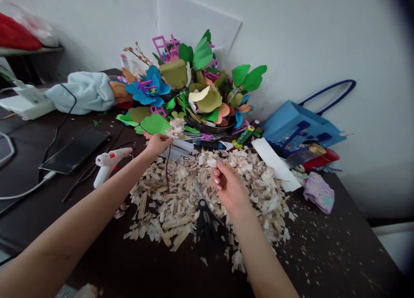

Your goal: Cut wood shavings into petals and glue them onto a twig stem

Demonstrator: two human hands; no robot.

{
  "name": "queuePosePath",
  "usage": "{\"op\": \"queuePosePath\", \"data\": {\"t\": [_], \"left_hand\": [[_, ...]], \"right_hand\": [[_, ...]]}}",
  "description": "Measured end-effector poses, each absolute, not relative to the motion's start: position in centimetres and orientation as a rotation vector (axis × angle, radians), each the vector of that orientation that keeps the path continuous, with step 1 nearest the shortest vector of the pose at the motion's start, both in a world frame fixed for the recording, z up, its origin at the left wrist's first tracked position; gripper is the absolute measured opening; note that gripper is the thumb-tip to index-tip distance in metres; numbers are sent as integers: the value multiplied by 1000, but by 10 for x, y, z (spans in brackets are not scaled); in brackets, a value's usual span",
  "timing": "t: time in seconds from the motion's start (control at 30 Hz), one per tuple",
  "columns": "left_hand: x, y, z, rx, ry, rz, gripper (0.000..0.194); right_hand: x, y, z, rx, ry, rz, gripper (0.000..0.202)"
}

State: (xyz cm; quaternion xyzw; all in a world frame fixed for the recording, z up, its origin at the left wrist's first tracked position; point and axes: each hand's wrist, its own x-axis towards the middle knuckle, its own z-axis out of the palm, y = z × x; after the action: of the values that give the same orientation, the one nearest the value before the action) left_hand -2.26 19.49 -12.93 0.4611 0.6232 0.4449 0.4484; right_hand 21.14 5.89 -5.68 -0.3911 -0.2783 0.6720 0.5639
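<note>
My left hand is closed round a thin brown twig, whose lower end hangs down over a pile of dry flakes. A cluster of pale pinkish petals tops the twig, just above my fingers. Between thumb and fingertips, my right hand pinches a small whitish flake. Pale, papery flakes are heaped under and around both hands. Black-handled scissors lie on the heap between my forearms, blades pointing away from me.
Behind the pile stands a bunch of coloured paper flowers. To the left lie a white glue gun and a dark phone with a cable. On the right are a green thread spool, a white strip and a blue bag.
</note>
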Motion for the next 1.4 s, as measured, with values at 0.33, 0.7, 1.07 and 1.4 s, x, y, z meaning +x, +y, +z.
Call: {"op": "queuePosePath", "data": {"t": [0.33, 0.7, 1.07, 1.4], "left_hand": [[-20, 174, -101, 1084, 1310, 1084, 29], [-18, 111, -73, 1287, 1044, 898, 34], [-16, 89, -66, 1377, 918, 821, 27], [-13, 90, -73, 1163, 882, 847, 34]], "right_hand": [[213, 58, -52, -920, -659, 1569, 29], [226, 43, -32, -939, -970, 1396, 26], [228, 24, 0, -1042, -1544, 1028, 16], [226, 32, 5, -1049, -1596, 997, 17]]}}
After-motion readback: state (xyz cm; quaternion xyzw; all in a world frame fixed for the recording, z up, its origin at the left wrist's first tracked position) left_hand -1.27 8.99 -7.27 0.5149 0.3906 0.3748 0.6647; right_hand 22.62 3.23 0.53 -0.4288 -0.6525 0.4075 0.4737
